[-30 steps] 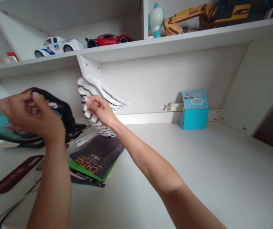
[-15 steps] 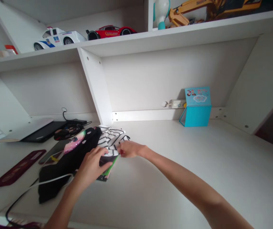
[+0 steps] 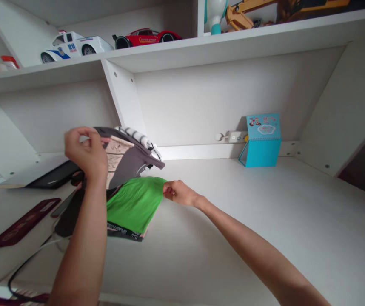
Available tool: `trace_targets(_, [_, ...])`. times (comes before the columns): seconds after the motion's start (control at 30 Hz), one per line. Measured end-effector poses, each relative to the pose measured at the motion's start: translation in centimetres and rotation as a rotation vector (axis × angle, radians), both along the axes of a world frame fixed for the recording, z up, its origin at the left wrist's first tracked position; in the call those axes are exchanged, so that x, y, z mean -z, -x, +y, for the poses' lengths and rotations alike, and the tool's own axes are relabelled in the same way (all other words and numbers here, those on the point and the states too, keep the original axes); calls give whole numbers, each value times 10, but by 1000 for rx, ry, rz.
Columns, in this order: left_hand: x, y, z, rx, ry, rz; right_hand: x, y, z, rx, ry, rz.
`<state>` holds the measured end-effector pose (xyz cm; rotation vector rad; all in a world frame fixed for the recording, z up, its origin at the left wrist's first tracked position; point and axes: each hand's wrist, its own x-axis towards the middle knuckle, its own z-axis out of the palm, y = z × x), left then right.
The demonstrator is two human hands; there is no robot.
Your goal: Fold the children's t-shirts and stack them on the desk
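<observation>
My left hand (image 3: 88, 151) is raised over the pile, its fingers closed on a grey garment (image 3: 129, 163) with a beige printed panel. The grey cloth is lifted and tilted, and a black-and-white striped garment (image 3: 139, 138) shows behind its upper edge. Below lies a green garment (image 3: 136, 202), spread on the desk, with a black lettered band (image 3: 123, 231) along its near side. My right hand (image 3: 179, 192) pinches the green cloth at its right corner. Part of a black garment (image 3: 69, 216) shows behind my left forearm, which hides the rest.
A dark red flat case (image 3: 24, 223) and cables (image 3: 19, 272) lie at the left, with a black laptop-like device (image 3: 53, 176) behind. A blue desk calendar (image 3: 263, 144) stands near the wall socket (image 3: 236, 137). Toy cars (image 3: 147, 37) sit on the shelf above.
My left hand has moved up and left, lifting the grey garment and the striped one back. The green garment is now uncovered. My right hand has shifted slightly right and now holds the green cloth.
</observation>
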<state>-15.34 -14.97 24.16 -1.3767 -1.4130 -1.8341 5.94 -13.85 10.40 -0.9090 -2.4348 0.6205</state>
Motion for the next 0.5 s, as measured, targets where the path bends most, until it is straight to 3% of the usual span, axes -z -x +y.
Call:
trace_targets(0.1, [-38, -16, 13, -111, -231, -31, 1, 0, 0, -12, -7, -10])
trace_targets(0.23, [-61, -31, 14, -174, -230, 124, 15, 14, -4, 1, -49, -81])
trace_targets(0.4, [-62, -19, 24, -222, -152, 207, 34, 40, -4, -5, -141, -127])
trace_targets(0.5, [-41, 4, 40, -99, 149, 288, 27, 43, 2, -38, -153, -89])
